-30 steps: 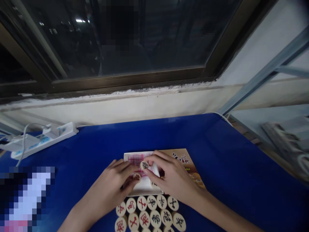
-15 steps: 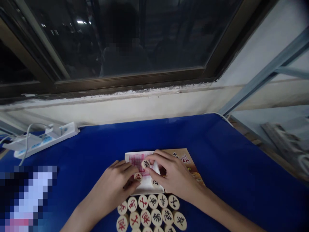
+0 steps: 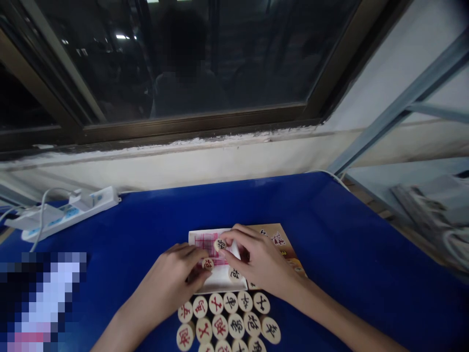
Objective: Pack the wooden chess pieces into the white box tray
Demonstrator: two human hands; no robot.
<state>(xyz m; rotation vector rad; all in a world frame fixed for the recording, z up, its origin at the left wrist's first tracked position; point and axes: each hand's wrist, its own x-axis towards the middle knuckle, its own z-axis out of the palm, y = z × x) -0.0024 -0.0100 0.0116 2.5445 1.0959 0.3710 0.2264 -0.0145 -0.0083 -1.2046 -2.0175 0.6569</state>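
My left hand [image 3: 179, 271] pinches a round xiangqi piece with a red character [image 3: 207, 264] over the left part of a white box tray [image 3: 220, 283]. Between the thumb and fingers of my right hand [image 3: 256, 256] is a xiangqi piece with a black character [image 3: 220, 244], held above the tray. Inside the tray lie a pink-lined sheet [image 3: 205, 240] and another black-marked piece [image 3: 235, 274], partly under my right hand. Several more pieces [image 3: 236, 325], some red and some black, stand in rows on the table just in front of the tray.
A printed tan box lid [image 3: 284, 239] lies to the right of the tray on the blue table [image 3: 157, 210]. A white power strip [image 3: 73, 212] with cables is at the left, near a blurred-out item [image 3: 47, 298]. Behind is a wall with a dark window [image 3: 234, 63].
Both hands keep their pieces and have barely moved. The black-marked piece in the tray shows more fully beside my right hand. The whole view has shifted slightly.
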